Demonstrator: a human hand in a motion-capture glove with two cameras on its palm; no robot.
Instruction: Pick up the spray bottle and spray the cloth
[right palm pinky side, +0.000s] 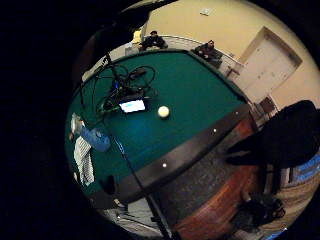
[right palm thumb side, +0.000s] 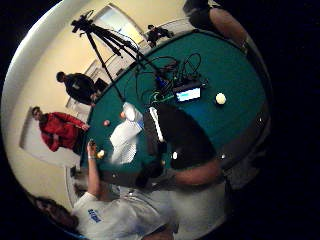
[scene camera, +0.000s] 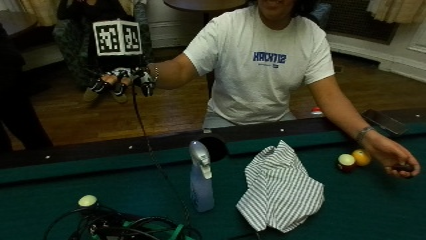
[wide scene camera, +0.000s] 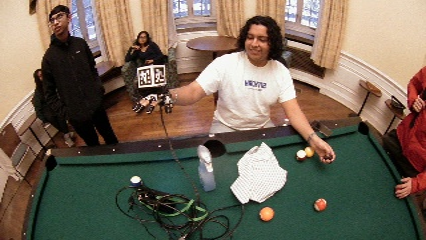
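Person stands behind the pool table, gloved right hand raised out to the side at about 10 o'clock from the spray bottle, well apart from it and off the felt entirely. Fingers hang loosely downward, relaxed, holding nothing. Reads as a start pose, reach not begun yet.

Spray bottle stands upright on the green felt near the rail, just in front of the side pocket, nozzle head up. Upright = easy to wrap around the neck w/ trigger reachable. Striped cloth lies crumpled at 3 o'clock from the bottle, just beside it, not touching as far as I can tell; close enough to spray w/o moving far.

Bare left hand rests over the felt at 3 o'clock from the cloth, near two billiard balls. Cable tangle sits at 7 o'clock from the bottle; could snag a low reach, I'd judge.
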